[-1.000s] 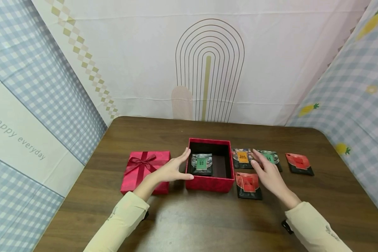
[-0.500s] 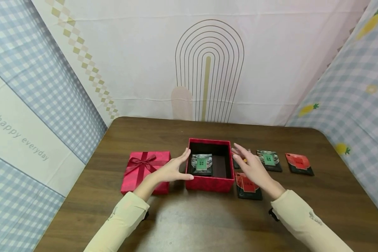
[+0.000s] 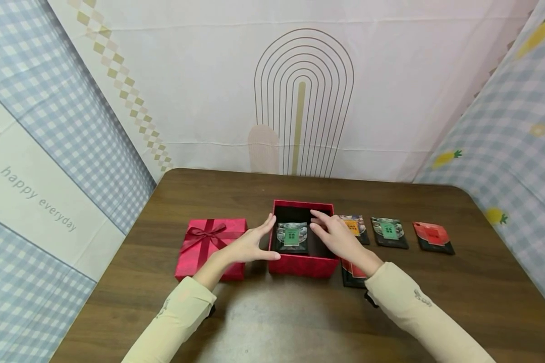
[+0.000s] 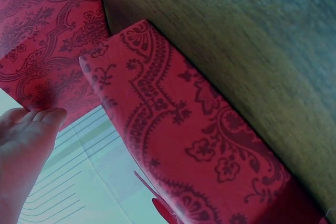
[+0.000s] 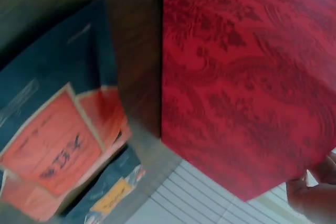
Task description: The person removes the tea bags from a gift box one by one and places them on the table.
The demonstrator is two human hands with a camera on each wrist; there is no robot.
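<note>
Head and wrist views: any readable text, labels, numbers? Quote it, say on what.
"happy everyday": white band of the left checked cloth.
Green packet inside the red box green packet outside it: too small.
Orange-labelled packet: too small.
Near red packet, far-right red packet: label characters blurred.
Left sleeve, right sleeve: marks too small.
No readable numbers.

The red box (image 5: 241,82) bears dark floral scrollwork.

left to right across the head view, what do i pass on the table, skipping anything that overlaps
Lid with the bow, open red box, orange-labelled packet, green-labelled packet outside the box, far-right red packet
</note>
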